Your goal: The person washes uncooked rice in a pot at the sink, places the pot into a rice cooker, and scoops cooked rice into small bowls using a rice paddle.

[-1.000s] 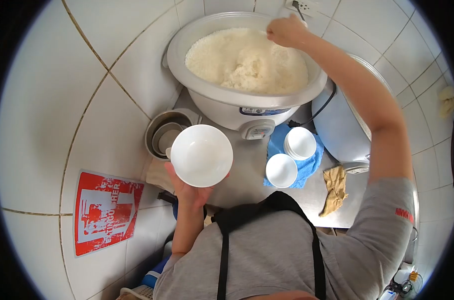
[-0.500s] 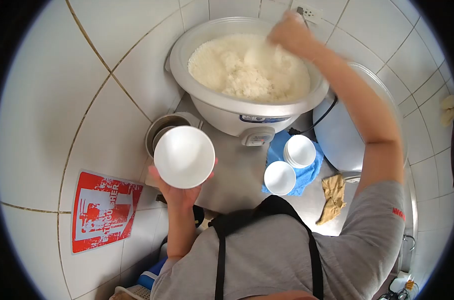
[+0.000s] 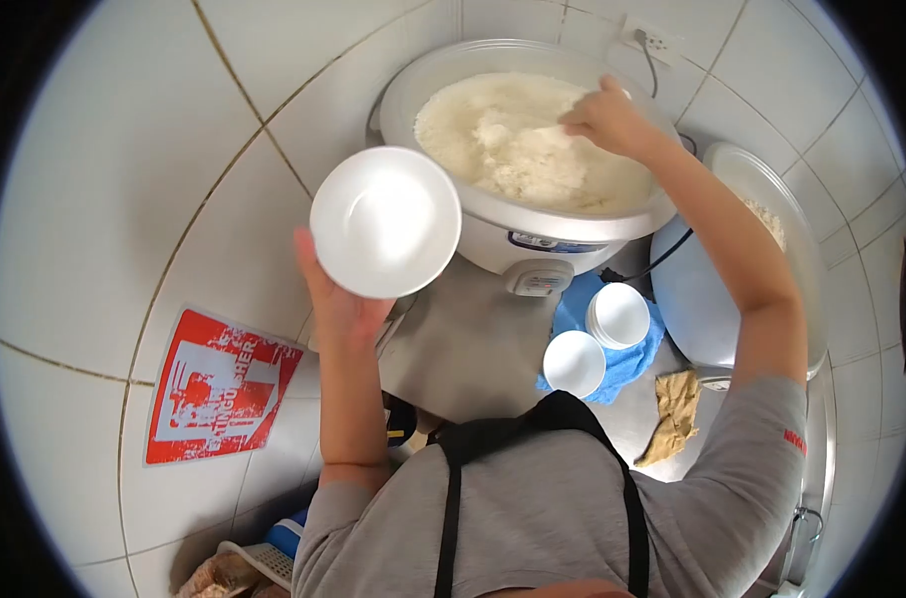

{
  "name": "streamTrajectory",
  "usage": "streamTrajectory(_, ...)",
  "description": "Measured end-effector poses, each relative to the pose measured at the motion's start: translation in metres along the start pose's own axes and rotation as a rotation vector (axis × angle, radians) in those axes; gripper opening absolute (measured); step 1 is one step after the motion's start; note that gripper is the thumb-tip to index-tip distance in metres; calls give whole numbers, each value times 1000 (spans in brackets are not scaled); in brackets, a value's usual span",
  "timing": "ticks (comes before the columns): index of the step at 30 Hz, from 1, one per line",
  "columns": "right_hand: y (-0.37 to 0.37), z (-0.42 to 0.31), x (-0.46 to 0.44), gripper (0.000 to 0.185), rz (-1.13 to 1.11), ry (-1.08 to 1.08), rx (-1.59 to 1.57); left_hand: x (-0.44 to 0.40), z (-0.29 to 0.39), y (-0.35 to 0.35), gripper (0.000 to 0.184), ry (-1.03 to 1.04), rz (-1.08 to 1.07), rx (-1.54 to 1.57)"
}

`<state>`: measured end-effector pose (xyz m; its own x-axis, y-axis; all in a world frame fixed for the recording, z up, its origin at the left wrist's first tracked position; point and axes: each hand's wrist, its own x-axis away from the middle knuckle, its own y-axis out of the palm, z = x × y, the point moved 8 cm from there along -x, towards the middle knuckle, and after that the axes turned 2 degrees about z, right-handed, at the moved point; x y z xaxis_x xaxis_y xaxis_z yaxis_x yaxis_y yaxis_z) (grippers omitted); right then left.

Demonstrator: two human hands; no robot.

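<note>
An empty white bowl (image 3: 386, 222) rests in my left hand (image 3: 348, 304), its opening toward the camera, to the front left of the big rice cooker (image 3: 563, 231). White rice (image 3: 533, 159) fills the cooker and is heaped up in the middle. Over the right part of the rice is my right hand (image 3: 604, 118), with its fingers curled together; whatever they hold is hidden or too small to make out. Several small white bowls (image 3: 620, 315), some stacked, sit on a blue cloth (image 3: 627, 369) in front of the cooker.
A second large cooker (image 3: 702, 299) with rice inside stands at the right, partly behind my right arm. A brown cloth (image 3: 672, 419) lies on the metal counter (image 3: 473, 339). A black cord runs between the cookers. Tiled walls enclose the left and back.
My left hand has raised the bowl up and nearer to the cooker's left side. My right hand has come down closer to the rice. The view has shifted a little.
</note>
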<state>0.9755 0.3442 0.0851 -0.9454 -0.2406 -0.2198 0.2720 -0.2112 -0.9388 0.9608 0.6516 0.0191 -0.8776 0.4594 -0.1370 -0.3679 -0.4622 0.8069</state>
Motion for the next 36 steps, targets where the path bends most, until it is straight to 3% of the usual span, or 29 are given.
streamTrajectory(2,-2,1,12,15,-42,67,-124,-7,4,3,78,-25,30,24)
streamTrajectory(6,-1,-12,23,18,-160,98,-291,-15,10,31,69,7,-165,-147)
streamTrajectory(10,27,-9,18,21,-192,55,-459,-29,3,52,64,-32,-343,-122)
streamTrajectory(14,59,11,18,26,-462,216,-803,-46,6,78,69,-29,-247,-229)
streamTrajectory(16,53,24,21,26,-366,271,-864,-56,13,91,66,-7,-266,-360)
streamTrajectory(20,26,53,21,27,-293,387,-878,-93,7,83,66,-5,-40,-453)
streamTrajectory(25,-47,75,-5,21,-182,309,-542,-132,-46,88,69,-170,86,-415)
streamTrajectory(27,-74,63,-26,21,-243,230,-355,-137,-74,99,68,-270,63,-312)
streamTrajectory(29,-97,48,-44,15,-286,288,-95,-137,-95,118,65,-342,-11,-154)
streamTrajectory(32,-152,0,-57,21,-60,260,627,-133,-107,132,62,-395,25,71)
streamTrajectory(36,-180,-34,-59,18,15,196,740,-140,-105,131,63,-357,6,127)
